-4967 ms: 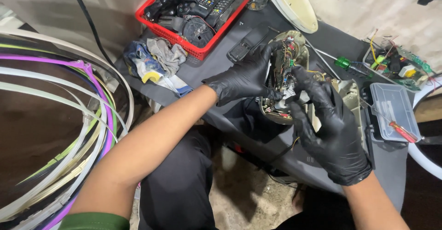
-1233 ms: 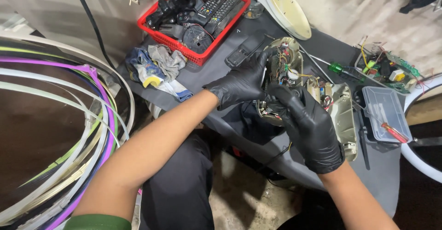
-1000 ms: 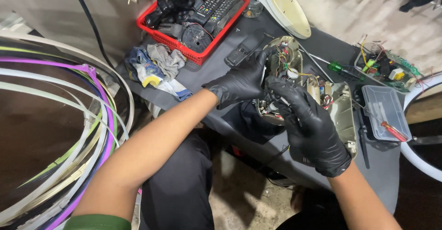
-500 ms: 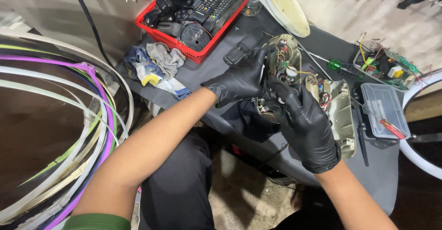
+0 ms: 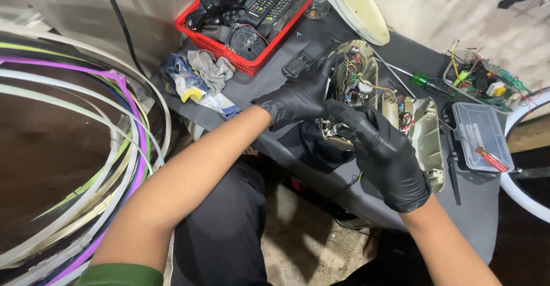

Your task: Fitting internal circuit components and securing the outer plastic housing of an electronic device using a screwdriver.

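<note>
At the far left, a bundle of thin coloured hoops, white, purple and green, curves out of the picture, so its full shape is cut off. Next to it, on the dark bench, lies a crumpled rag, and behind the rag stands a red basket full of black remote controls and other dark parts that are hard to tell apart. The left hand, in a black glove, has its grip closed on the left edge of the opened device, a pale oval shell with circuit parts and coloured wires inside, standing tilted near the middle of the bench. The right hand, also gloved, covers the lower part of the device; its fingers curl onto it, but the fingertips are hidden, so what they pinch I cannot tell. Beside it lies a pale cover, then a green-handled screwdriver, a clear plastic box and a circuit board.
</note>
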